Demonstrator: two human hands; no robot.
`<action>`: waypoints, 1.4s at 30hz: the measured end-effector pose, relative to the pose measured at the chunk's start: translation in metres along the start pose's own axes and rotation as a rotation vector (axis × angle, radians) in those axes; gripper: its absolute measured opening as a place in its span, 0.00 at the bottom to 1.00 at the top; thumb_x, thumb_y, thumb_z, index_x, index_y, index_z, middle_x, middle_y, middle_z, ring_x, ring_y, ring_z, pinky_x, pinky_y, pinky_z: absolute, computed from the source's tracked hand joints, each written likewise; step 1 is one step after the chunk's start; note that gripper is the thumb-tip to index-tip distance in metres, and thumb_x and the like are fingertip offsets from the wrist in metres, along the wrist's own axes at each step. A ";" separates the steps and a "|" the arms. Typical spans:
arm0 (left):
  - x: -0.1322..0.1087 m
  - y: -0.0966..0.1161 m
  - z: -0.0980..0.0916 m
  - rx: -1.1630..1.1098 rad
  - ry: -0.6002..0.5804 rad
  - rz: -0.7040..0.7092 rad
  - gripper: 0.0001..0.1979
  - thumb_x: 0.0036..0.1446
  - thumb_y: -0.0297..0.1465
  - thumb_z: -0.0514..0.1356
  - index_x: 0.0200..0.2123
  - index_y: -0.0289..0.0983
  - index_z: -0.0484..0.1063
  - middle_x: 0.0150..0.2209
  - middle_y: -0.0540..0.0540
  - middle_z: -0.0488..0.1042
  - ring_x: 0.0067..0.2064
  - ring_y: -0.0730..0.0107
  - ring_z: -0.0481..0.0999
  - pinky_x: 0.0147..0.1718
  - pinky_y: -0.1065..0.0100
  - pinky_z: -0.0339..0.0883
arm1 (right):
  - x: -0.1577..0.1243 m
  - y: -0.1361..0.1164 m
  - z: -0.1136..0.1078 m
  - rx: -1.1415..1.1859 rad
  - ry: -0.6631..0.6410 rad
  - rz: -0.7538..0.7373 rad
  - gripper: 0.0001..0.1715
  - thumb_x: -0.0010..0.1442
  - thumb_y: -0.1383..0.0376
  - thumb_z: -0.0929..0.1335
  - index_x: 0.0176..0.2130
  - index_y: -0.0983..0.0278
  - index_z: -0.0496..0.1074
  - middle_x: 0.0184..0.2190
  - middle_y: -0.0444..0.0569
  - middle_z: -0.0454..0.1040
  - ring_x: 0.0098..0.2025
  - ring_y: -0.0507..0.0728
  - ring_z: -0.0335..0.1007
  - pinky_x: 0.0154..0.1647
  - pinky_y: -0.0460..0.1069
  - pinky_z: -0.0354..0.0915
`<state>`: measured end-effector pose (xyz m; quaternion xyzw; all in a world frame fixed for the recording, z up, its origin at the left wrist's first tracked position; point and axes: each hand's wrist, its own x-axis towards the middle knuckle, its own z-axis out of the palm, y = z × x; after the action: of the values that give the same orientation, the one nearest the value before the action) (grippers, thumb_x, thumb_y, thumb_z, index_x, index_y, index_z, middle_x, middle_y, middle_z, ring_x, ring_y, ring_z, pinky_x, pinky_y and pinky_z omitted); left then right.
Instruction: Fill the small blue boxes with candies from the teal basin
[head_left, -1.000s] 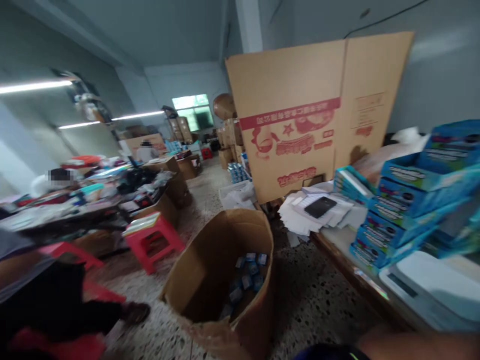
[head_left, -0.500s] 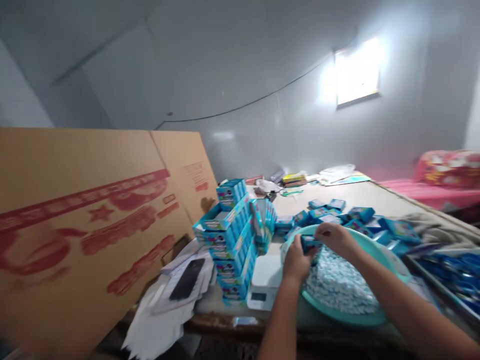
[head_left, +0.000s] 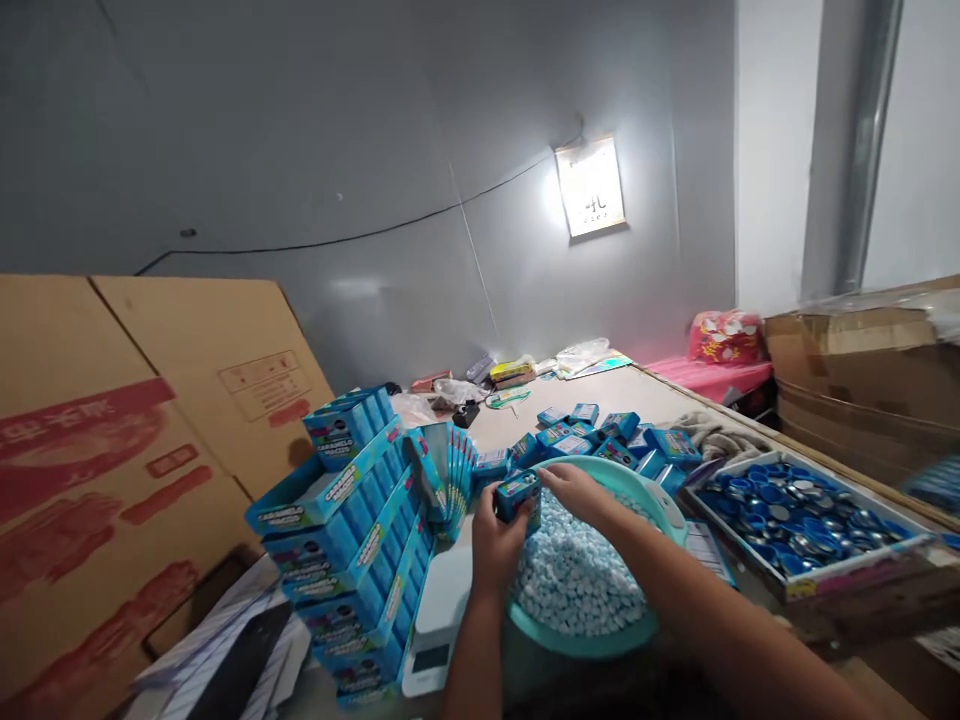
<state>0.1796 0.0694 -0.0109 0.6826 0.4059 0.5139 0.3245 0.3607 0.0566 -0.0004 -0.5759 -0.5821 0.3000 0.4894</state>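
A small blue candy box (head_left: 517,490) is held upright in my left hand (head_left: 496,540), with the fingers wrapped round its left side. My right hand (head_left: 581,495) is closed, its fingertips against the box's upper right edge; the undersides of those fingers are hidden. Both hands are over the near left part of a turquoise basin (head_left: 577,645). Small white-blue candies (head_left: 581,585) are heaped inside it. Left of the basin a white digital scale (head_left: 442,600) lies on the table, partly covered by my left forearm.
Stacked blue display cartons (head_left: 345,570) rise left of the scale, with flattened blue cartons (head_left: 446,470) behind. Several blue boxes (head_left: 619,425) lie beyond the basin. A tray of blue caps (head_left: 802,515) is at right. A large cardboard sheet (head_left: 187,400) and phone (head_left: 247,660) are at left.
The view has swung right, bringing the tray of caps and cardboard boxes at right further into sight. Both hands stay at the blue candy box, over the basin.
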 end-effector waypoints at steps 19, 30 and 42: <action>-0.022 0.010 0.001 0.019 -0.002 0.111 0.22 0.51 0.38 0.71 0.49 0.39 0.78 0.47 0.41 0.81 0.48 0.54 0.82 0.51 0.55 0.77 | -0.021 -0.031 -0.009 0.569 -0.162 0.179 0.23 0.44 0.60 0.70 0.42 0.61 0.77 0.37 0.48 0.80 0.41 0.59 0.74 0.39 0.49 0.64; -0.023 -0.011 -0.079 -0.053 0.453 -0.026 0.30 0.51 0.50 0.71 0.51 0.39 0.73 0.48 0.40 0.81 0.48 0.53 0.82 0.49 0.58 0.78 | -0.026 0.007 0.013 -0.396 -0.332 0.001 0.31 0.53 0.58 0.71 0.56 0.58 0.78 0.57 0.61 0.75 0.58 0.75 0.73 0.60 0.65 0.65; -0.073 -0.072 -0.074 0.153 0.495 -0.194 0.37 0.53 0.48 0.70 0.61 0.39 0.66 0.62 0.34 0.72 0.64 0.45 0.73 0.67 0.42 0.64 | -0.040 -0.017 0.025 -0.354 -0.556 -0.051 0.17 0.53 0.65 0.77 0.44 0.64 0.83 0.40 0.49 0.80 0.36 0.58 0.72 0.37 0.49 0.61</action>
<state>0.0815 0.0394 -0.0855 0.5169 0.5739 0.5993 0.2105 0.3258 0.0212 -0.0027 -0.5332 -0.7508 0.3276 0.2115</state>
